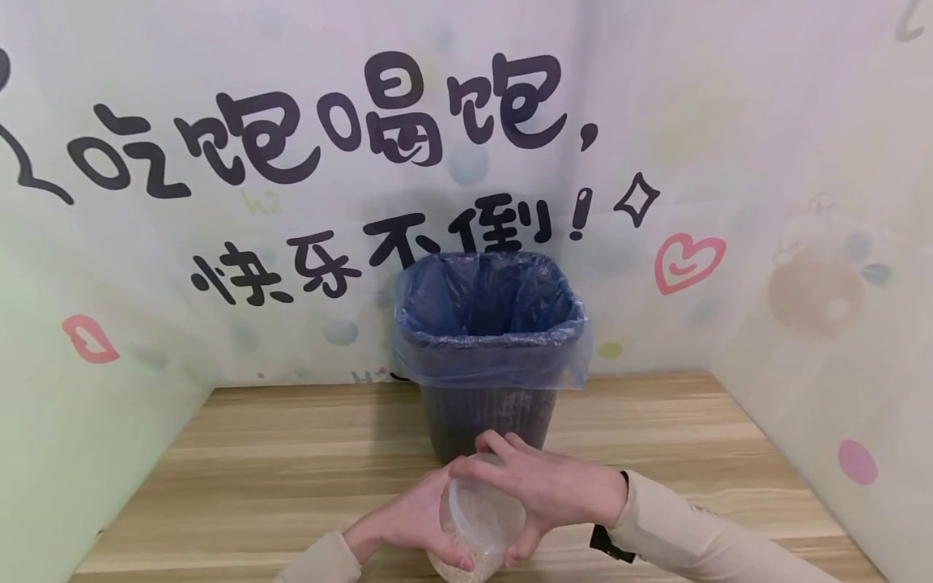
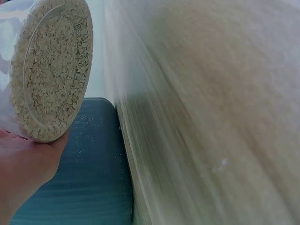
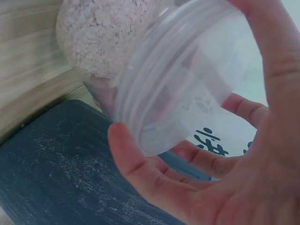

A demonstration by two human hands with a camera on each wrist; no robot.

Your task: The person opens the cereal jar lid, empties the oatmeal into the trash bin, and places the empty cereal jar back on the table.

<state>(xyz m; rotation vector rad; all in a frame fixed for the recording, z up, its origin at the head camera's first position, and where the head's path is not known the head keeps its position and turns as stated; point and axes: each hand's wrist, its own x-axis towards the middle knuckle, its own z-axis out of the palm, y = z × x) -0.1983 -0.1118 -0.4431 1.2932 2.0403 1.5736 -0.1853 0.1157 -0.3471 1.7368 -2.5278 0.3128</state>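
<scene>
Both hands hold a clear plastic jar point(image 1: 466, 564) above the table, in front of a bin. Pale oat flakes fill part of it, and they show through its round base point(image 2: 57, 70) in the left wrist view. My left hand point(image 1: 415, 517) grips the side of the jar's body. Around the translucent lid point(image 3: 173, 65) at the jar's top curl the fingers and thumb of my right hand point(image 1: 561, 488). The jar stands tilted, its lid end up toward the right hand. Part of the jar's lower end is cut off in the head view.
A dark ribbed bin point(image 1: 488, 413) stands on the wood-grain table point(image 1: 291, 453) just beyond the hands. Its blue plastic liner point(image 1: 496, 360) is folded over the rim. A printed cloth wall point(image 1: 306, 48) encloses the back and sides.
</scene>
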